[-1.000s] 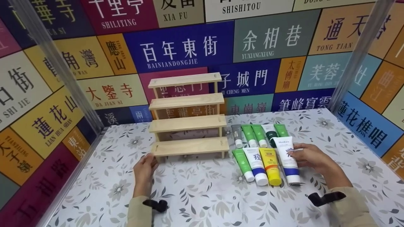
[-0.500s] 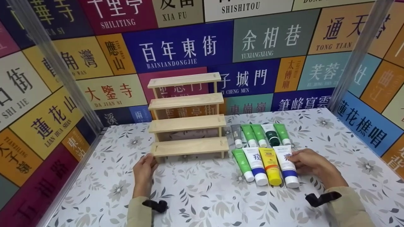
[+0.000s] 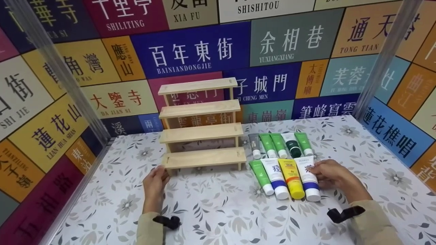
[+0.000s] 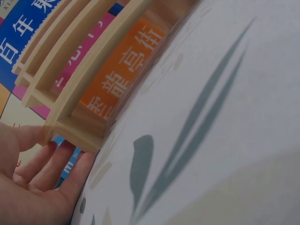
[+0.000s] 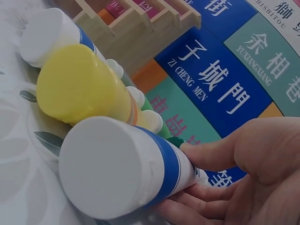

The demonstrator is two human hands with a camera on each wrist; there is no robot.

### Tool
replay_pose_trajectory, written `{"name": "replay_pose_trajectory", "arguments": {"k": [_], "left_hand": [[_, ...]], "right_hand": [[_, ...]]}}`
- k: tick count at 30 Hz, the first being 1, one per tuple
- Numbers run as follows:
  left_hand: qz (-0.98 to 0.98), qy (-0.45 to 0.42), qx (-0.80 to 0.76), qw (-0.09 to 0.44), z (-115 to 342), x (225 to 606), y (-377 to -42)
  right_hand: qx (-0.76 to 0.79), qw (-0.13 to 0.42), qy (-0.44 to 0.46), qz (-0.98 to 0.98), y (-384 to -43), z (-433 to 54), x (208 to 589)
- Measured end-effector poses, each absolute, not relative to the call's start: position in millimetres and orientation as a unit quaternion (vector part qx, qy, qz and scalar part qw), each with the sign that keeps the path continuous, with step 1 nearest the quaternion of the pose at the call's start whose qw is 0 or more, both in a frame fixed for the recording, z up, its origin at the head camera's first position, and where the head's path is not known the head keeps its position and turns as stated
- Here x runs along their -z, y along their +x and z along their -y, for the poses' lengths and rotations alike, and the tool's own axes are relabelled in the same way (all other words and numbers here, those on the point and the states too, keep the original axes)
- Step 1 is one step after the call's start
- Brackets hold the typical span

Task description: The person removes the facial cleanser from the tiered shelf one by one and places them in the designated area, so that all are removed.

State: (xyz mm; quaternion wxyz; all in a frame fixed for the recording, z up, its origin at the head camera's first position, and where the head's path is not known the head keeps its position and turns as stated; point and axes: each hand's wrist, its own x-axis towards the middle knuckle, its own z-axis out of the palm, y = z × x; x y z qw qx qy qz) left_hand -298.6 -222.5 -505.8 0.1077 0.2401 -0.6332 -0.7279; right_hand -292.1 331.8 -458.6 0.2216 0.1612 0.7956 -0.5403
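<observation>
At the right of the head view, my right hand holds a white squeeze tube with a blue band, thumb on top and fingers along its side. The tube lies at the right end of the front row, beside a yellow tube. In the right wrist view its white cap faces the camera. My left hand pinches the front left corner of a stepped wooden display shelf. The left wrist view shows the thumb on the board's end and the fingers beside its leg.
Another white and blue tube and a green tube fill out the front row. Behind lie several smaller tubes, including a grey one and a dark green and white one. A sign-covered wall closes off the back.
The white tube came down from a raised position and now lies next to the yellow one, with my right hand moving slightly left. My left hand stays at the shelf corner.
</observation>
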Motion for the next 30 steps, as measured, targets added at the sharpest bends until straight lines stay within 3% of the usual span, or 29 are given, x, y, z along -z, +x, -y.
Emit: {"name": "replay_pose_trajectory", "arguments": {"k": [30], "left_hand": [[0.641, 0.237, 0.721, 0.112, 222.6, 506.6, -298.8]], "right_hand": [[0.515, 0.201, 0.179, -0.814, -293.0, -323.0, 463.2]]}}
